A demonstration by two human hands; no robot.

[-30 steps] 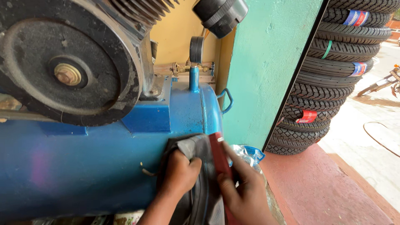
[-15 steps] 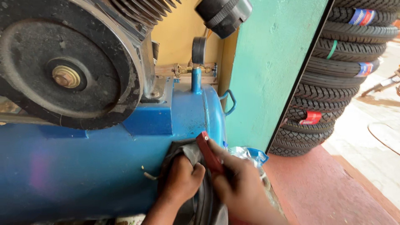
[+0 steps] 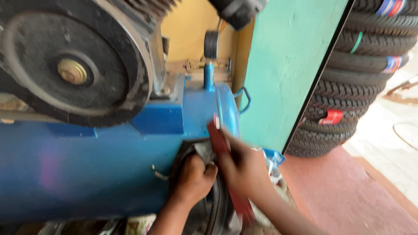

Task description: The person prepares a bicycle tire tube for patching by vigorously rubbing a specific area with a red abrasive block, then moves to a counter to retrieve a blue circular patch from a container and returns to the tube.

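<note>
Moved: your right hand (image 3: 244,167) slides the red strip (image 3: 220,139) higher.
Left hand (image 3: 193,180): clamped on black rubber tube (image 3: 204,152).
Risk: strip slips against the blue tank (image 3: 87,174).

Left hand (image 3: 193,178) grips black rubber tube (image 3: 201,151) against blue tank (image 3: 87,169); right hand (image 3: 244,167) holds red strip (image 3: 217,135).

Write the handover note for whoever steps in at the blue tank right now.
Left hand: closed on the black rubber tube, pressing it against the blue tank.
Right hand: grip on a flat red tool, its tip raised over the rubber; the hand is blurred.
Nearby: tyre stack right of the green wall.
Done: rubber held against the tank.
Left: cannot tell whether the tool touches the rubber.
</note>
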